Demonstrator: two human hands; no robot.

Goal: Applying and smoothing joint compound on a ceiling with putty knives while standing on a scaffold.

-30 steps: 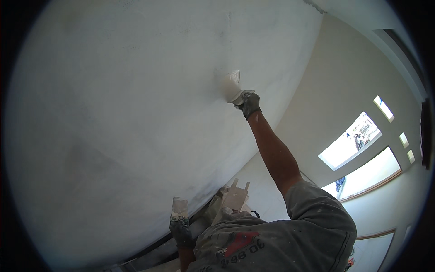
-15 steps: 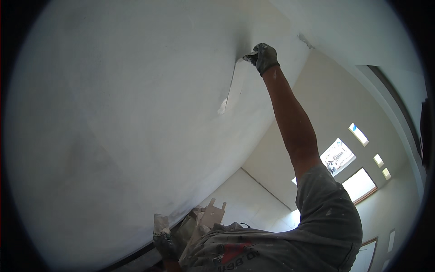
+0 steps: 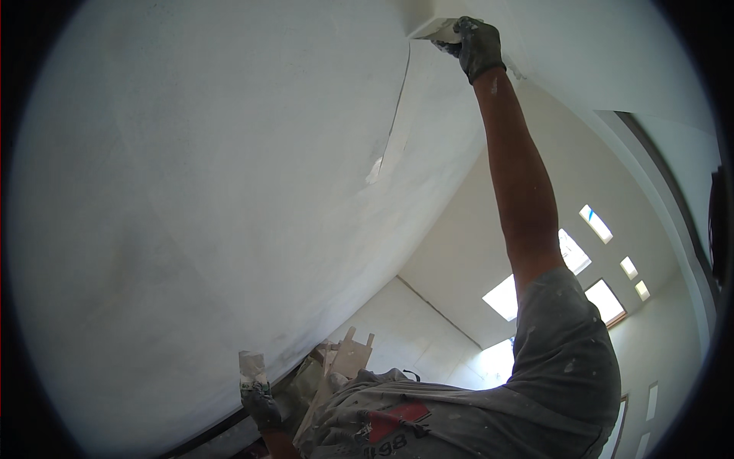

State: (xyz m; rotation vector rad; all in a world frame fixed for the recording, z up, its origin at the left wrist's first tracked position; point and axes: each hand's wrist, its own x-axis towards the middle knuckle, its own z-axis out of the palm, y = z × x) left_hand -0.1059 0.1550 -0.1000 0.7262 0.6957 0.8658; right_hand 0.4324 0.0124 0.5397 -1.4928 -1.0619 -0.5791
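My right hand (image 3: 480, 50), in a dark, plaster-spotted glove, is raised high with the arm stretched out. It is closed around a plastering trowel (image 3: 434, 29) whose broad pale blade lies against the white wall (image 3: 252, 153). From near the blade a thin ridge of plaster (image 3: 397, 107) runs down the wall to a small pale blob (image 3: 375, 169). Low at the left, my left hand (image 3: 262, 409), also gloved, grips an upright putty knife (image 3: 251, 369) with plaster smeared on its blade. The handles are mostly hidden in the gloves.
Beside my left hand lie wooden pieces, among them a pale board with two prongs (image 3: 352, 356). A far wall (image 3: 489, 222) with several bright openings stands to the right. A ceiling edge with a dark strip (image 3: 673, 168) curves at the far right.
My right hand has moved up and slightly right with the trowel, leaving a longer plaster ridge in view. The blade now shows its broad face. My left hand sits slightly further left.
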